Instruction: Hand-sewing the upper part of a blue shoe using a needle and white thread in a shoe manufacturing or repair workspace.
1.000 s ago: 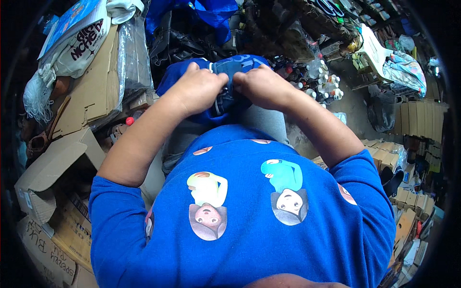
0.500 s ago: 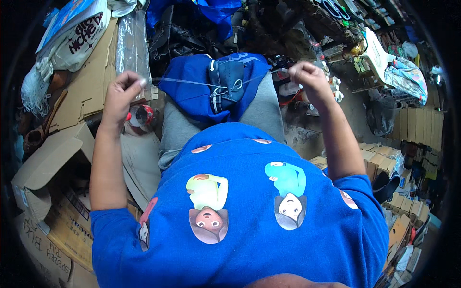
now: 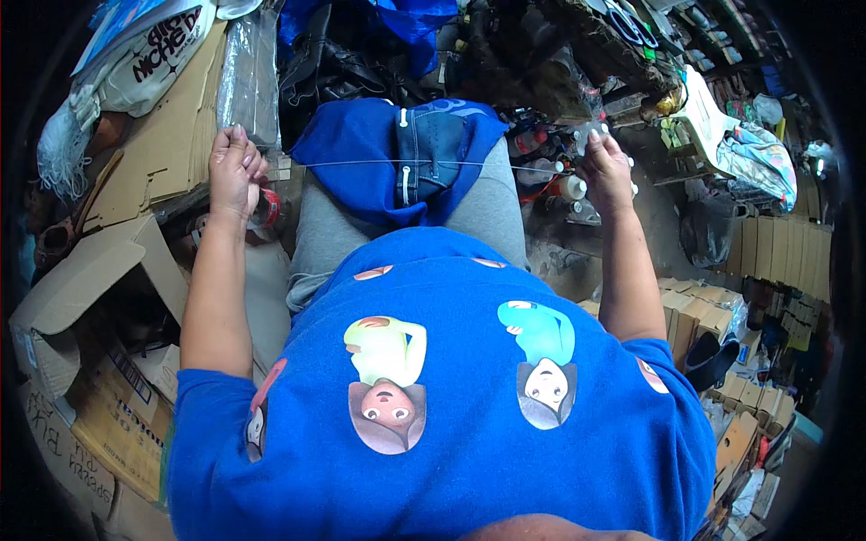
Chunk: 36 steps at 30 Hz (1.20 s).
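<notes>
A thin pale thread [image 3: 361, 163] runs taut and nearly straight between my two hands, crossing a dark navy piece that looks like a shoe [image 3: 437, 144]. White stitching and thicker white lacing show along the piece's left edge. It rests on a blue cloth [image 3: 347, 185] spread over my lap. My left hand [image 3: 236, 173] is closed in a pinch at the thread's left end, raised beside the cloth. On the other side, my right hand [image 3: 604, 173] pinches the right end at about the same height. The thread's tips are hidden in my fingers.
Flattened cardboard [image 3: 171, 117] and an open carton [image 3: 99, 288] crowd my left. Several bottles [image 3: 570, 187] stand on the floor beyond my right knee. A white chair [image 3: 704, 113] with a patterned cloth is at the far right, above stacked cardboard boxes [image 3: 785, 252].
A looped knot lay in the thread over the navy piece; now the loop is gone and the thread is straight. My right hand has moved outward and slightly down.
</notes>
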Motion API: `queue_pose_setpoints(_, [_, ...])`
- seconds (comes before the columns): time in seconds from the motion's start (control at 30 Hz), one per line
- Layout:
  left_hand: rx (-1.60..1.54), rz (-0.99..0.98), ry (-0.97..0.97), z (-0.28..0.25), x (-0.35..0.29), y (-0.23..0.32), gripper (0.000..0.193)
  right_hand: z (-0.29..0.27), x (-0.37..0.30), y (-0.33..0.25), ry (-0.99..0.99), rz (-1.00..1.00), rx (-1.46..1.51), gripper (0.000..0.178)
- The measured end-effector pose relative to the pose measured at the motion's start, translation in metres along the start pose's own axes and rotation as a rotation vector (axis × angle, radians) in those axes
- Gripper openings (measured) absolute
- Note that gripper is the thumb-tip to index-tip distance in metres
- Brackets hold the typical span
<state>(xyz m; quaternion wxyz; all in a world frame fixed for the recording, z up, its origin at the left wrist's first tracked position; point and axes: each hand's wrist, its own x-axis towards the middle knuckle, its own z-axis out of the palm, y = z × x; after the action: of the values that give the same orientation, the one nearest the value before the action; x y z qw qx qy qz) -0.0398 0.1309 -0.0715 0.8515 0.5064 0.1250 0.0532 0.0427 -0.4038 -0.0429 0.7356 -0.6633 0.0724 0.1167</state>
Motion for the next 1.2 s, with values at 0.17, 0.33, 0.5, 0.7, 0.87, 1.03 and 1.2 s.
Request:
queue_pose_setpoints(0.17, [0.810,0.150,-0.290,0.052,0.022,0.006,0.024,0.083,-0.022,-0.030,-0.129,-0.017,-0.324,0.015])
queue_pose_setpoints(0.33, [1.224,0.183,-0.595,0.128,0.037,-0.002,0.063,0.151,-0.042,-0.025,-0.460,-0.465,-1.038,0.017])
queue_pose_setpoints(0.5, [1.403,0.136,-0.738,0.150,0.045,-0.004,0.066,0.162,-0.037,-0.017,-0.334,-0.440,-1.044,0.015])
queue_pose_setpoints(0.7, [1.392,0.116,-0.769,0.150,0.049,-0.008,0.064,0.173,-0.031,-0.017,-0.393,-0.383,-0.931,0.016])
queue_pose_setpoints(0.87, [1.411,0.111,-0.767,0.153,0.049,-0.006,0.064,0.174,-0.025,-0.015,-0.413,-0.391,-0.941,0.017])
queue_pose_setpoints(1.03, [1.379,0.101,-0.767,0.150,0.049,-0.008,0.064,0.185,-0.025,-0.031,-0.474,-0.428,-1.126,0.018])
queue_pose_setpoints(1.2, [1.367,0.077,-0.750,0.152,0.048,-0.006,0.063,0.191,-0.026,-0.038,-0.462,-0.465,-1.242,0.019])
